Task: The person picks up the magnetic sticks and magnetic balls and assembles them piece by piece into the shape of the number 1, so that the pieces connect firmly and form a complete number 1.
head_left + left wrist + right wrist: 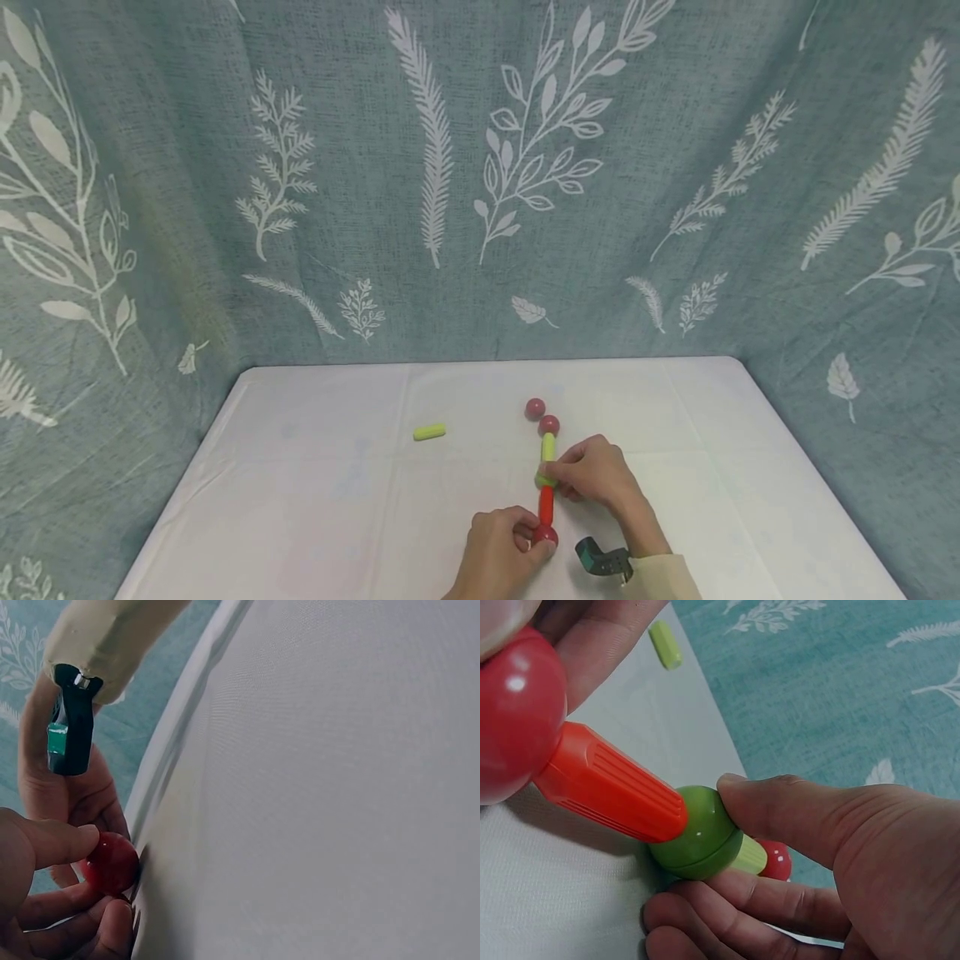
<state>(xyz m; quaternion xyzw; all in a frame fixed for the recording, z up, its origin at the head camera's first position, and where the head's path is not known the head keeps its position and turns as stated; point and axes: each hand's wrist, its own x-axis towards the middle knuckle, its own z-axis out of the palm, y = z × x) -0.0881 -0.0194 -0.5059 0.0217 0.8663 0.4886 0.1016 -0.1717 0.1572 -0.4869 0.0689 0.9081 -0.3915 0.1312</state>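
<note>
A chain of balls and rods lies in a line on the white table. At its near end my left hand (498, 546) pinches a red ball (112, 864) between thumb and fingers. From that ball a ribbed red rod (615, 784) runs to a green ball (699, 832), which my right hand (597, 473) holds between thumb and fingers. Beyond the green ball a light green rod (548, 447) leads to another red ball (549, 426) at the far end. Fingers partly cover both held balls.
A loose red ball (535, 408) sits right by the chain's far end. Farther left lies a separate light green rod (430, 432). Patterned teal cloth (465, 317) hangs behind and beside the white table (300, 483). A dark device (602, 558) is strapped at my right wrist.
</note>
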